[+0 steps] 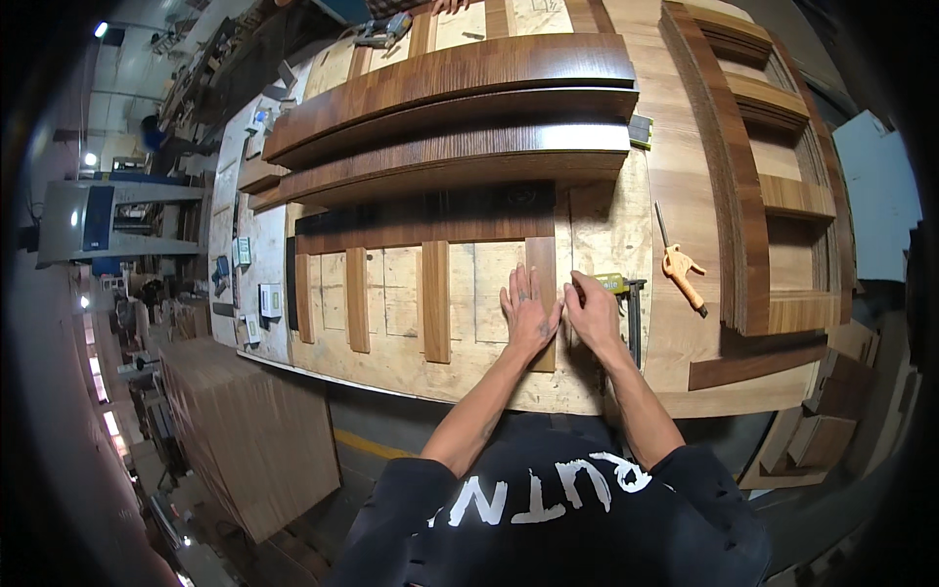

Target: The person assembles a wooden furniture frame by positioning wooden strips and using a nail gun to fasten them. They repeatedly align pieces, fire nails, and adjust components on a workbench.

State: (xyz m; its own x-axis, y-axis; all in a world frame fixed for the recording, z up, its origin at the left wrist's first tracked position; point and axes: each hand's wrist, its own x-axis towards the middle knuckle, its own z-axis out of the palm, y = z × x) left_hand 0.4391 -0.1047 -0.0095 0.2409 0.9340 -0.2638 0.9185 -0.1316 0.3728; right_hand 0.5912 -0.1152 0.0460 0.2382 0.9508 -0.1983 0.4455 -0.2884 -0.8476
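Note:
My left hand (529, 311) lies flat with its fingers stretched over the rightmost wooden slat (542, 358). Close beside it, my right hand (595, 315) has its fingers curled in at that slat's right edge; anything inside them is hidden. The slat's far end meets a long dark-brown board (411, 227). Several lighter slats, among them a middle slat (435, 303), run from the same board toward me with gaps between. Just right of my right hand lies a yellow-green and black nail gun (635, 318), partly covered by the hand.
Long brown panels (450, 93) are stacked beyond the dark board. An orange-handled air blow gun (682, 274) lies on the right, before stacked ladder-like wooden frames (748, 225). Small boxes (269, 299) sit at the left. Across the workbench (469, 383) another person's hand (450, 6) shows.

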